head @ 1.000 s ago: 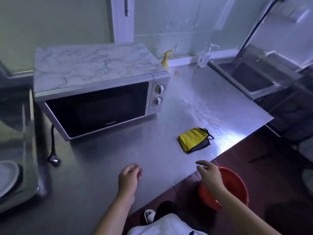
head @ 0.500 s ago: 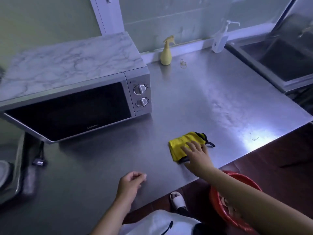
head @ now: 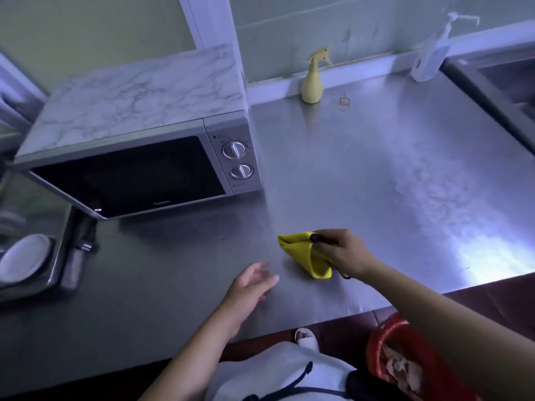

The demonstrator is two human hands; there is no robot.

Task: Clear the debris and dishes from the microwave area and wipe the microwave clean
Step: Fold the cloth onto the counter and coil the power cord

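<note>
Right hand [head: 344,253] closed around a yellow cloth [head: 307,256], pinching its upper edge so the cloth hangs bunched with its lower corner at or just above the steel counter [head: 376,175]; cannot tell whether it touches. Dark trim visible at the gripped edge. Left hand [head: 249,287] loosely open beside it, fingers [head: 267,280] spread and slightly curled, holding nothing, hovering just over the counter to the left of the cloth. Microwave [head: 139,140] well behind and to the left of both hands, door shut, dark window facing the camera, two round knobs [head: 236,149] stacked on its right panel, marble-patterned top. Counter bare between microwave and cloth. Yellow spray bottle [head: 312,82] upright at the back against the wall ledge, just right of the microwave's rear corner. Small wire-like ring [head: 344,101] lying on the counter just beside the bottle. Clear pump bottle [head: 431,53] farther right along the same ledge, near the sink [head: 498,82] at the right edge. White plate [head: 24,257] in a metal tray at far left, below the microwave's front corner. Red basket [head: 405,363] on the floor beneath the right forearm, holding pale scraps too blurred to identify. White shoe [head: 306,337] visible just under the counter's near edge.
</note>
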